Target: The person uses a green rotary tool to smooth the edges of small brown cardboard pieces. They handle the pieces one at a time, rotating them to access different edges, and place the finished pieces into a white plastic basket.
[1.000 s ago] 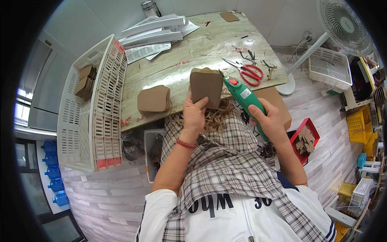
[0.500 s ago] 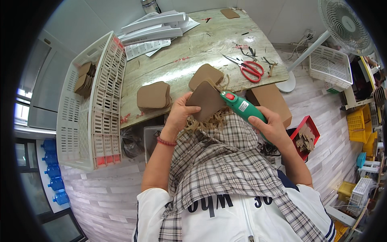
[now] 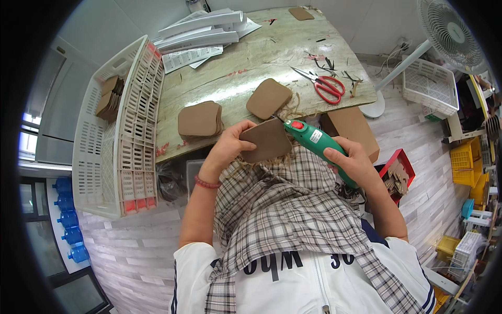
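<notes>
Pinched between thumb and fingers of my left hand (image 3: 234, 145) is a flat brown rounded-square pad (image 3: 265, 142), held over my lap at the table's front edge. My right hand (image 3: 351, 159) grips a green handheld power tool (image 3: 316, 140) with a red button. Its thin dark metal tip meets the pad's upper right edge, though the exact contact is too small to make out. Another brown pad (image 3: 269, 98) lies just beyond on the table, beside curly tan trimmings (image 3: 291, 109). Left of it sits a small stack of similar pads (image 3: 200, 119).
Red-handled scissors (image 3: 328, 89) and dark scraps rest on the worn table (image 3: 251, 63), with papers (image 3: 201, 36) at the back. A white slatted crate (image 3: 137, 131) stands left. Right are a cardboard box (image 3: 356, 131), a red box of brown pieces (image 3: 400, 175) and a fan (image 3: 451, 34).
The held pad has turned and dropped a little toward me, and my left hand has shifted slightly down with it. The tool's tip has moved slightly left along the pad's edge.
</notes>
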A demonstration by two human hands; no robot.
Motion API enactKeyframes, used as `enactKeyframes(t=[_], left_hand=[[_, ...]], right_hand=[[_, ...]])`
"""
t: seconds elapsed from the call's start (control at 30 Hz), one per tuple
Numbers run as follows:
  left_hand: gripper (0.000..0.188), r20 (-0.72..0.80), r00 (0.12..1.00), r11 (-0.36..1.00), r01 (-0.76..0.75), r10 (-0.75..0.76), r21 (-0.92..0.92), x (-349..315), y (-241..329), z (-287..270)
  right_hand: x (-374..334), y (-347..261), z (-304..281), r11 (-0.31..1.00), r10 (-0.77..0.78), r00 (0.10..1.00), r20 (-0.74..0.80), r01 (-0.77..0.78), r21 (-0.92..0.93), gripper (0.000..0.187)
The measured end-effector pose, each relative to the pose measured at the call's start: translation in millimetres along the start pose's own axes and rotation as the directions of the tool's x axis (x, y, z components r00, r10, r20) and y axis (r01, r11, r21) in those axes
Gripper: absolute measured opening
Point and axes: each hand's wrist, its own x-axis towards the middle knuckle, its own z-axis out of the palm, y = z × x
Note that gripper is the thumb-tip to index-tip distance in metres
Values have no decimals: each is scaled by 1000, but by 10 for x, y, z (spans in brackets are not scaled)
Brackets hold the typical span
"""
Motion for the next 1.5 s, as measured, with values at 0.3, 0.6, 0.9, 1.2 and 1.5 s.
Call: enactKeyframes(t=[0.3,0.6,0.9,1.2,1.5], left_hand=[[16,-192,965,974,-201,178,-106,17,-63,-259],[15,-132,984,981,-140,123,-131,20,-22,-133],[17,12,999,999,-32,32,-38,33,-14,11],[26,91,996,1000,6,-5,-18,23,-2,23],[30,-530,792,938,-346,304,21,-2,74,-1350]], right_hand=[[-27,13,7,999,35,995,95,-37,18,38],[-22,44,75,999,48,995,85,-48,6,37],[13,27,133,1000,17,994,105,-16,-15,39],[114,-33,249,1000,-12,989,145,12,0,39],[171,83,256,987,-52,999,5,51,150,35]])
